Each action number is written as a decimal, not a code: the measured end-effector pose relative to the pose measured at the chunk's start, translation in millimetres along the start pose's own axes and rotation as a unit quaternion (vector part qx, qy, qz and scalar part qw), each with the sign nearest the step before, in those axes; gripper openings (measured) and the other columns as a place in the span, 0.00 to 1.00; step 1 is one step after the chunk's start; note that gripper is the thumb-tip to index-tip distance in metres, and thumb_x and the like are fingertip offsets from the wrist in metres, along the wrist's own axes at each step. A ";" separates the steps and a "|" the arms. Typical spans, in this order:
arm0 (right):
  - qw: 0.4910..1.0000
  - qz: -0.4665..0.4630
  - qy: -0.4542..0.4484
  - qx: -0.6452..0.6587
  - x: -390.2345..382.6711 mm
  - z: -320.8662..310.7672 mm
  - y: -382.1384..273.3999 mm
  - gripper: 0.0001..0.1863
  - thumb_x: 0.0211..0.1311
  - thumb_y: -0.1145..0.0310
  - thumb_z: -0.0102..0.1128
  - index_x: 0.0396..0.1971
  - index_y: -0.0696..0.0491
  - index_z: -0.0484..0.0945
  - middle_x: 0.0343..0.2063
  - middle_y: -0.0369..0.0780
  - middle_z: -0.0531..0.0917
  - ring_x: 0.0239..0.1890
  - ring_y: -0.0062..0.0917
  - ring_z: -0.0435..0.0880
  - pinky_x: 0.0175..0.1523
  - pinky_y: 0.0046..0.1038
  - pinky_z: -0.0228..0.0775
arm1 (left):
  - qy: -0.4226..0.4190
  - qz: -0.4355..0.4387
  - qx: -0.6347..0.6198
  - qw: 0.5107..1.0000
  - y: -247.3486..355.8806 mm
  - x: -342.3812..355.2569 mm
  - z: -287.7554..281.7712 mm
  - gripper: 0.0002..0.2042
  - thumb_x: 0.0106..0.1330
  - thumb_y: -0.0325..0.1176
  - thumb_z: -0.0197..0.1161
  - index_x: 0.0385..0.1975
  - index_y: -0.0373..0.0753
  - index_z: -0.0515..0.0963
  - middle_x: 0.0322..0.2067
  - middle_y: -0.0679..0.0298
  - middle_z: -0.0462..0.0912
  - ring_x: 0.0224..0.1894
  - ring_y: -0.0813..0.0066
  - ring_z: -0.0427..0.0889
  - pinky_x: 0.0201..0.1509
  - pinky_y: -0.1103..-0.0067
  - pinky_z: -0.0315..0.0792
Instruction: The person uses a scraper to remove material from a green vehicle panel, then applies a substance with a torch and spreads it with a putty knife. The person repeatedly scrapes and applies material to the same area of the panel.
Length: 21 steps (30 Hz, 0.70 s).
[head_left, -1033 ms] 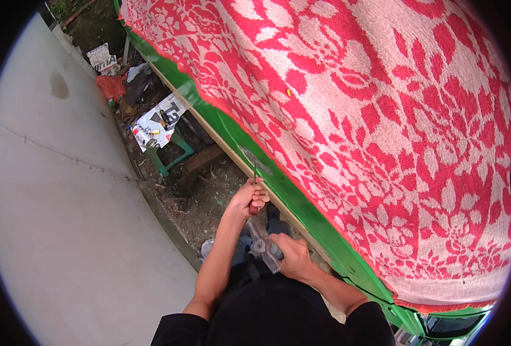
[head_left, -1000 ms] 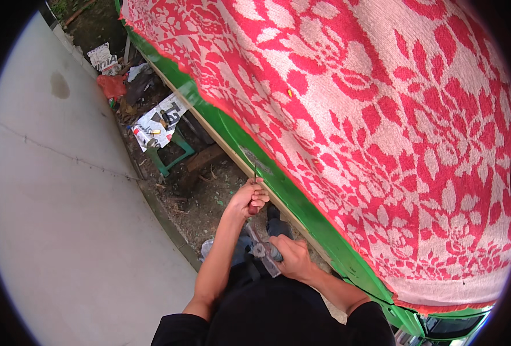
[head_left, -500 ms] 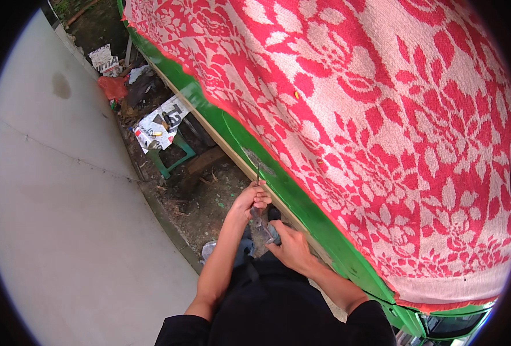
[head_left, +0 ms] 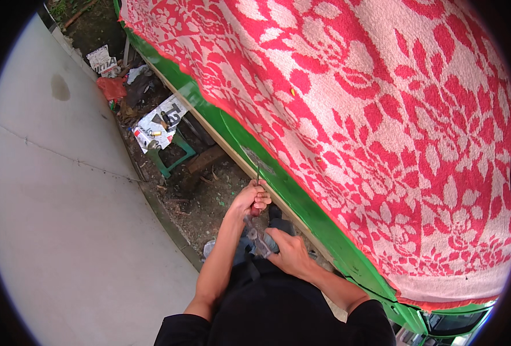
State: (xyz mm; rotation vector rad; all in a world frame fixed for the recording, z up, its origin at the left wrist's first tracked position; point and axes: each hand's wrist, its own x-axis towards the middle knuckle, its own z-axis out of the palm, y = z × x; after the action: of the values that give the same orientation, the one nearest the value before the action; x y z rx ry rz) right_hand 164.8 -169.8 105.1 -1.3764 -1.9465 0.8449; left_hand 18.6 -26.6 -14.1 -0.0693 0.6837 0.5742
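Note:
My left hand [head_left: 252,196] is closed around a screwdriver [head_left: 256,212] with a reddish-brown handle. Its thin shaft points up at a bare grey patch [head_left: 260,158] on the green vehicle panel [head_left: 230,127]; whether the tip touches cannot be made out. Just below and to the right, my right hand [head_left: 293,251] grips a greyish, shiny tool [head_left: 255,233], blurred, its exact kind unclear. The upper end of this tool lies close to the butt of the screwdriver handle.
A red and pale floral towel cloth [head_left: 347,144] drapes over the vehicle. To the left rises a pale wall [head_left: 76,190]. Between them, a green stool [head_left: 177,155] bears newspaper [head_left: 151,130] and small items. Beyond lie a red plastic bag [head_left: 112,87] and other litter on the dirt ground.
My right hand and the grey tool have drawn slightly down, away from my left fist. The reddish-brown handle end now shows beneath the left hand, which stays nearly in place.

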 end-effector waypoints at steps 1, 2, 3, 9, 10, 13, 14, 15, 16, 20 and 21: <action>1.000 -0.021 -0.004 -0.009 -2.6 -1.2 -2.2 0.23 0.50 0.67 0.74 0.46 0.55 0.76 0.33 0.47 0.83 0.29 0.44 0.85 0.30 0.39 0.76 | 0.001 0.003 -0.006 1.000 -0.9 -0.9 0.0 0.16 0.66 0.17 0.47 0.46 0.49 0.64 0.19 0.70 0.60 0.16 0.86 0.58 0.12 0.88 0.51; 0.999 -0.042 -0.008 -0.020 -7.1 -3.2 -4.0 0.23 0.50 0.67 0.74 0.45 0.56 0.76 0.32 0.47 0.82 0.29 0.44 0.85 0.30 0.38 0.77 | 0.001 0.006 -0.012 1.000 -1.6 -2.6 2.2 0.15 0.66 0.17 0.47 0.45 0.49 0.64 0.19 0.70 0.60 0.16 0.86 0.58 0.12 0.88 0.51; 0.998 -0.063 -0.011 -0.030 -11.2 -5.0 -4.1 0.23 0.50 0.67 0.74 0.45 0.56 0.76 0.31 0.46 0.82 0.28 0.44 0.84 0.29 0.38 0.77 | 0.000 0.008 -0.017 1.000 -2.0 -3.8 4.0 0.15 0.66 0.17 0.47 0.45 0.49 0.64 0.19 0.70 0.60 0.16 0.86 0.58 0.12 0.88 0.51; 0.989 0.093 -0.071 -0.094 -3.3 12.9 41.3 0.28 0.50 0.71 0.73 0.52 0.54 0.71 0.33 0.49 0.83 0.32 0.49 0.83 0.34 0.44 0.75 | 0.056 0.053 -0.030 0.997 13.0 14.0 3.1 0.12 0.69 0.18 0.47 0.43 0.47 0.68 0.19 0.71 0.59 0.16 0.87 0.57 0.10 0.89 0.50; 0.992 0.083 -0.057 -0.075 -4.4 10.1 37.0 0.28 0.50 0.71 0.73 0.52 0.54 0.71 0.34 0.49 0.83 0.33 0.49 0.84 0.35 0.43 0.75 | 0.067 0.062 -0.032 0.995 13.8 14.2 -1.0 0.13 0.68 0.18 0.47 0.43 0.48 0.67 0.19 0.70 0.59 0.16 0.87 0.57 0.11 0.89 0.50; 0.995 0.085 -0.039 -0.044 -9.1 3.5 27.5 0.27 0.50 0.72 0.73 0.51 0.54 0.72 0.35 0.50 0.84 0.35 0.48 0.85 0.38 0.40 0.76 | 0.086 0.061 -0.005 0.994 9.5 15.2 4.0 0.14 0.67 0.17 0.47 0.44 0.49 0.66 0.19 0.70 0.59 0.16 0.87 0.57 0.11 0.89 0.50; 0.994 0.094 -0.039 -0.036 -8.4 3.4 23.8 0.27 0.50 0.73 0.73 0.51 0.54 0.72 0.35 0.50 0.84 0.35 0.48 0.85 0.38 0.40 0.76 | 0.060 0.053 -0.011 0.997 6.5 11.3 2.8 0.16 0.66 0.17 0.46 0.46 0.50 0.65 0.19 0.70 0.59 0.15 0.87 0.57 0.11 0.88 0.50; 0.994 0.102 -0.038 -0.028 -6.9 4.4 21.7 0.27 0.50 0.73 0.74 0.51 0.54 0.72 0.35 0.50 0.84 0.35 0.47 0.85 0.38 0.40 0.76 | 0.056 0.052 0.006 0.997 6.2 9.2 2.6 0.16 0.66 0.17 0.46 0.46 0.50 0.64 0.19 0.70 0.59 0.16 0.87 0.57 0.12 0.88 0.50; 0.995 0.095 -0.033 -0.015 -4.6 6.6 21.4 0.27 0.50 0.73 0.74 0.51 0.54 0.72 0.35 0.50 0.84 0.35 0.47 0.85 0.38 0.39 0.76 | 0.053 0.052 0.022 0.997 5.8 7.7 2.6 0.16 0.66 0.17 0.45 0.47 0.50 0.63 0.19 0.70 0.60 0.16 0.86 0.58 0.12 0.87 0.50; 0.996 0.084 -0.032 0.009 -4.8 9.2 22.2 0.27 0.51 0.73 0.74 0.51 0.55 0.72 0.35 0.51 0.84 0.35 0.46 0.86 0.38 0.38 0.76 | 0.042 0.036 0.039 0.998 -5.5 0.3 13.5 0.16 0.68 0.17 0.44 0.48 0.50 0.62 0.19 0.71 0.59 0.16 0.86 0.58 0.13 0.87 0.50; 0.996 0.082 -0.034 0.011 -4.8 9.3 21.6 0.27 0.51 0.73 0.74 0.51 0.55 0.72 0.35 0.51 0.84 0.35 0.46 0.86 0.38 0.38 0.76 | 0.040 0.033 0.040 0.998 -8.4 -1.5 15.2 0.16 0.68 0.17 0.44 0.48 0.50 0.62 0.19 0.71 0.59 0.16 0.86 0.58 0.13 0.87 0.50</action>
State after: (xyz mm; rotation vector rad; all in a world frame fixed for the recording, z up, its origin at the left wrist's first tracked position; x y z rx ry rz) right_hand 171.3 -170.2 82.0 -1.5297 -1.8873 0.9981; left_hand 30.9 -30.7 -2.4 0.0061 0.7893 0.6097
